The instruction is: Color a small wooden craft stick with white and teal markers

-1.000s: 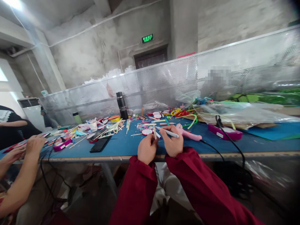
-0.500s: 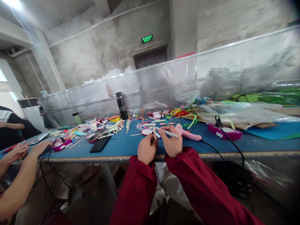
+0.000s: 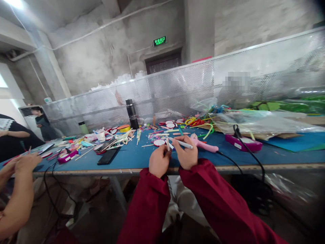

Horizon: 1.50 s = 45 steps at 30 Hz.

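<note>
Above the front edge of the blue table, my left hand pinches a small flat wooden stick upright between thumb and fingers. My right hand is closed around a white marker pen, its tip pointing left close to the stick. Whether the tip touches the stick I cannot tell. A round white disc with a red rim lies just behind my left hand. Right beside my right hand rests a pink corded hand tool, its black cable running off the table edge.
Purple boxes with cables stand at right and left. A black phone, heaped sticks and a black flask are to the left. Plastic sheets lie right. A co-worker's hands are at far left.
My hands, the stick and the marker stay nearly still. The co-worker's hands at far left have drawn back leftward. A person in the far background shows more.
</note>
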Motion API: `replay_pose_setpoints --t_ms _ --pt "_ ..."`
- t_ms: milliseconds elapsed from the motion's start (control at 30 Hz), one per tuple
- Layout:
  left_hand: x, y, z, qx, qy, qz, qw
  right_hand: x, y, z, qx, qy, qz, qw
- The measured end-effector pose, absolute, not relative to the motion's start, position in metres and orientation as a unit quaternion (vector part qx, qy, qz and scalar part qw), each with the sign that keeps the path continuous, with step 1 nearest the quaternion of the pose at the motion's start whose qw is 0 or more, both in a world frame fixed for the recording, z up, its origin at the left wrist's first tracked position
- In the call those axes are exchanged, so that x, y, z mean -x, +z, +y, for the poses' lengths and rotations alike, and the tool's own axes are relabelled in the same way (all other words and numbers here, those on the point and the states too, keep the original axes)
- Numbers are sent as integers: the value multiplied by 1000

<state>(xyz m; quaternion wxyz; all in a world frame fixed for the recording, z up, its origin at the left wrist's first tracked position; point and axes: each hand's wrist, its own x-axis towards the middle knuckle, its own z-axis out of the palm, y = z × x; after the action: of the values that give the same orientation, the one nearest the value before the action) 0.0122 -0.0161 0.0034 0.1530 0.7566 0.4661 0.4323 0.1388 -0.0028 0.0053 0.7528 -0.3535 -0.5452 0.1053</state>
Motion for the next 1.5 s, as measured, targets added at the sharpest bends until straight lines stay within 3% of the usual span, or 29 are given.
replay_pose_setpoints --t_ms 1500 --pt "-13 3 -16 -753 432 473 149 -138 6 -5 354 114 -536 758"
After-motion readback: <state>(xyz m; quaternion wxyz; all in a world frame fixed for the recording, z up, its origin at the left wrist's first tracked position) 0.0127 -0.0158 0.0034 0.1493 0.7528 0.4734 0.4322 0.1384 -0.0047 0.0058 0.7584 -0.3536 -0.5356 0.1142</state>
